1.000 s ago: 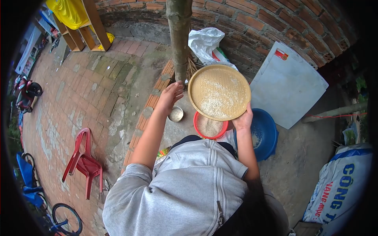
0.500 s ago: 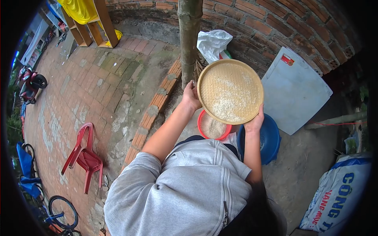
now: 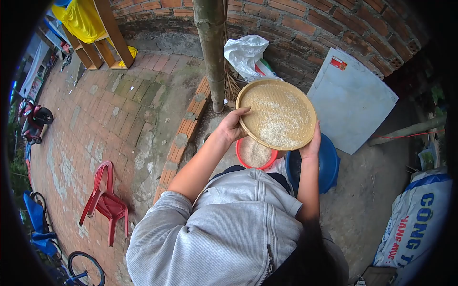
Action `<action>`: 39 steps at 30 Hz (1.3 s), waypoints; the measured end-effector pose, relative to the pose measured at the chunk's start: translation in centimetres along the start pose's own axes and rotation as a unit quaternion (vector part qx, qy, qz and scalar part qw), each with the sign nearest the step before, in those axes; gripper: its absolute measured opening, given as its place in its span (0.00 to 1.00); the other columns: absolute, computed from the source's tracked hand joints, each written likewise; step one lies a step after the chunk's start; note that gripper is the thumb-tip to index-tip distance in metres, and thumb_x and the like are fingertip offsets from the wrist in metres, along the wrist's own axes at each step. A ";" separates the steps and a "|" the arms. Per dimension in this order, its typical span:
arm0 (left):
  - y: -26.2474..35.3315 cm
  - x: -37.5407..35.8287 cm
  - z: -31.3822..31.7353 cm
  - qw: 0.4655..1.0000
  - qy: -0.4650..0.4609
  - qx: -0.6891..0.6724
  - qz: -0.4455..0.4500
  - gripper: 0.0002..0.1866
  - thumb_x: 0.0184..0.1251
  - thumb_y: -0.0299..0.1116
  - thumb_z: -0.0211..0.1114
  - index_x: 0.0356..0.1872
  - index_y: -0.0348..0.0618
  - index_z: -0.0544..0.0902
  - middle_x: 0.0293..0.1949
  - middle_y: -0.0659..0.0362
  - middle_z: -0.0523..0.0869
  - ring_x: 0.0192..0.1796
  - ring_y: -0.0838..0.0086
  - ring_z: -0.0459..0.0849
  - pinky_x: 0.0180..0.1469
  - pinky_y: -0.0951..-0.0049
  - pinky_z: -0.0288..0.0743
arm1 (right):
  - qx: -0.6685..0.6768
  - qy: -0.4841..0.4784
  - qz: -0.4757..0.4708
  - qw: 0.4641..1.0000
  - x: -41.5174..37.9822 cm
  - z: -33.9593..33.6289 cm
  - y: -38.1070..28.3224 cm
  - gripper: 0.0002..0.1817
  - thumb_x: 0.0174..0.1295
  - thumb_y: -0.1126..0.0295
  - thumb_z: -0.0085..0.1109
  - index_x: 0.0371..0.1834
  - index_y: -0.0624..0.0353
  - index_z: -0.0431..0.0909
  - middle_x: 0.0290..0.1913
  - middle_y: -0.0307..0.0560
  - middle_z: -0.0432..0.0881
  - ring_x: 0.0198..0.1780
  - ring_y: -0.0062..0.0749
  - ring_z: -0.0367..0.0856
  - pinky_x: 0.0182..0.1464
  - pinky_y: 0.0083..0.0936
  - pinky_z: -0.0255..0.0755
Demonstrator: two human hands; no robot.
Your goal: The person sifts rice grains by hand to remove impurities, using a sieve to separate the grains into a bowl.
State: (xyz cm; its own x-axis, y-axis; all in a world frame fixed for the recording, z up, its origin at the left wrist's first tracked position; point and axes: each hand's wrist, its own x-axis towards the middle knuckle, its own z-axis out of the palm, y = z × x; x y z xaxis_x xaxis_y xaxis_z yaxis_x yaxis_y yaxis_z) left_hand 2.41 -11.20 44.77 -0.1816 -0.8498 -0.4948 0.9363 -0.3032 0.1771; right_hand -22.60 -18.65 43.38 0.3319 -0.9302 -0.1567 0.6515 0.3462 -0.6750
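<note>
1. The left hand (image 3: 232, 126) has its grip on the left edge of the round woven bamboo tray (image 3: 255, 95), with the thumb over the rim.
2. The right hand (image 3: 311, 144) has its grip on the tray's right edge, low down, near the body.
3. The tray is held up in the air. White rice grains (image 3: 282, 132) lie on it, thickest toward the edge near the body and thin toward the far edge.
4. The red basin (image 3: 256, 168) is lower down, partly hidden by the tray, with more grains inside.
5. So the grains are in two places, and the tray is not emptied. I cannot tell what the blue tub (image 3: 328, 164) holds.
</note>
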 end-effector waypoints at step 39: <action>-1.0 -4.1 -5.2 0.986 -0.009 0.042 0.159 0.26 0.59 0.29 0.50 0.58 0.25 0.62 0.54 0.39 0.74 0.55 0.52 0.77 0.57 0.50 0.73 | -0.694 -0.352 -0.194 0.597 2.0 9.4 2.4 0.13 0.49 0.76 0.62 0.40 0.60 0.82 0.37 0.50 0.77 0.44 0.45 0.76 0.48 0.34 0.70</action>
State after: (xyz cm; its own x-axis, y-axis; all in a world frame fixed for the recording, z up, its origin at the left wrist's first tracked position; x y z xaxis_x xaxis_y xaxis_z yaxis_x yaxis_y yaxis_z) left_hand 3.80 -5.20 42.22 0.1113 -0.9146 -0.3887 0.9191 -0.0541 0.3903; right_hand -13.92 -18.57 48.21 0.8624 -0.4569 0.2180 -0.2588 -0.7679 -0.5860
